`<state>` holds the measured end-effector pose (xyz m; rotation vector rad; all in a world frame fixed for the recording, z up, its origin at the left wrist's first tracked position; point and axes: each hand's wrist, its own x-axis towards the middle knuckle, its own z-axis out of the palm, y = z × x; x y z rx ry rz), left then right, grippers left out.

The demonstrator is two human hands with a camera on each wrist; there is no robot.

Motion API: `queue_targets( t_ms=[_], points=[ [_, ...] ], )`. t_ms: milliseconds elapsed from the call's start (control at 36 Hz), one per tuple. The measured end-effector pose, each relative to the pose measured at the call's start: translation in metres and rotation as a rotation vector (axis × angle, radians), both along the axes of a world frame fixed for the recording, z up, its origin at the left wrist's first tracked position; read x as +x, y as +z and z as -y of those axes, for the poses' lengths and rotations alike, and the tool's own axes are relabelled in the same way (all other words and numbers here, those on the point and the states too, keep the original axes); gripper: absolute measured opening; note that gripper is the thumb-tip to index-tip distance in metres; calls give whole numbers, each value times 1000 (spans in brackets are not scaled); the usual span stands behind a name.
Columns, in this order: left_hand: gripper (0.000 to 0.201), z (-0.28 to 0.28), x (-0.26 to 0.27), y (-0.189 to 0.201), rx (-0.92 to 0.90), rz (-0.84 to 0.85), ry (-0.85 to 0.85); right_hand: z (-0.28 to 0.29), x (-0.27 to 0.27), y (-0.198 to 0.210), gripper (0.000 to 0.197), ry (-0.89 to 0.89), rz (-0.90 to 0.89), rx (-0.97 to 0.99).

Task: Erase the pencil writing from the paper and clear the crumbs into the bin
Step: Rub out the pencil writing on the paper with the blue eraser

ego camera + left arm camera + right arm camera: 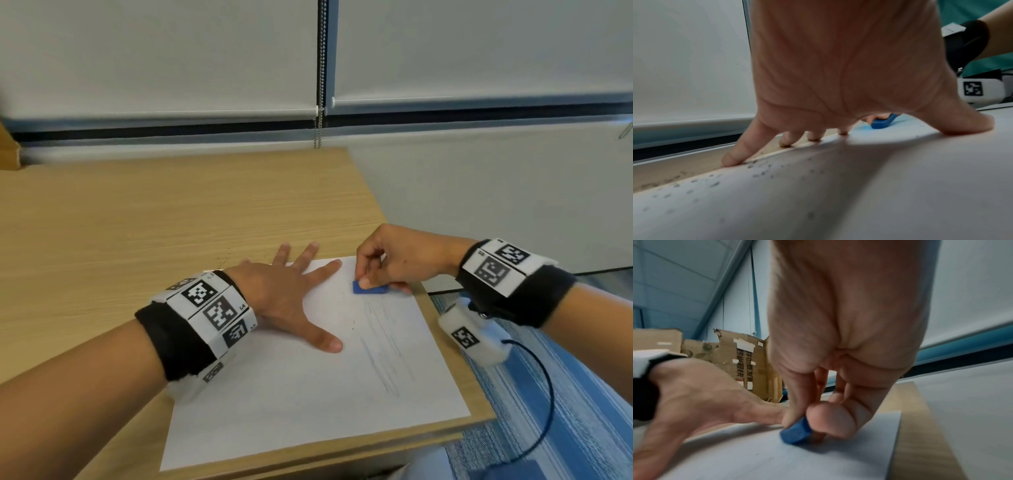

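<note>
A white sheet of paper [308,394] lies at the right end of the wooden desk [137,222]. My left hand [291,298] lies flat on the sheet's upper left part, fingers spread. My right hand [387,260] pinches a blue eraser [370,287] and holds it down on the paper near the top right corner. Faint pencil strokes [383,346] run down the sheet below the eraser. In the left wrist view dark eraser crumbs [760,172] dot the paper [859,194] and the desk edge by my left fingers [735,155]. The right wrist view has the eraser [795,433] between thumb and fingers.
More crumbs [224,258] lie on the desk beyond the paper's top left corner. The desk's right edge [445,329] runs close beside the paper, with blue striped carpet [565,394] below. A torn cardboard box [744,363] stands to the left. No bin shows in any view.
</note>
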<state>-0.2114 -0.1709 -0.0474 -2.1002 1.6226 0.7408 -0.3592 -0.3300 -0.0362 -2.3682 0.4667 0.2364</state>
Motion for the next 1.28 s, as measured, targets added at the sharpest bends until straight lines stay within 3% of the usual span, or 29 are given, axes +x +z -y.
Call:
queue_targets(
  t_ms=[111, 306, 500, 667, 833, 972, 1083, 1278],
  points=[
    [125, -1, 0, 0, -9, 8, -4, 7, 13, -3, 9, -124, 83, -100],
    [125, 1, 1, -1, -9, 13, -15, -7, 12, -3, 12, -46, 31, -59],
    [124, 0, -2, -1, -28, 34, -22, -7, 20, -3, 13, -153, 80, -185],
    [124, -1, 0, -1, -25, 22, -12, -18, 16, 5, 12, 12, 3, -108],
    [123, -1, -1, 0, -17, 12, 0, -15, 15, 2, 11, -81, 17, -159],
    [125, -1, 0, 1, -15, -14, 7, -29, 5, 4, 11, 86, -94, -27],
    [124, -1, -1, 2, -5, -11, 12, -17, 2, 8, 10, -39, -39, -149],
    [124, -1, -1, 1, 5, -1, 5, -38, -16, 6, 5, 173, -205, 101]
  ],
)
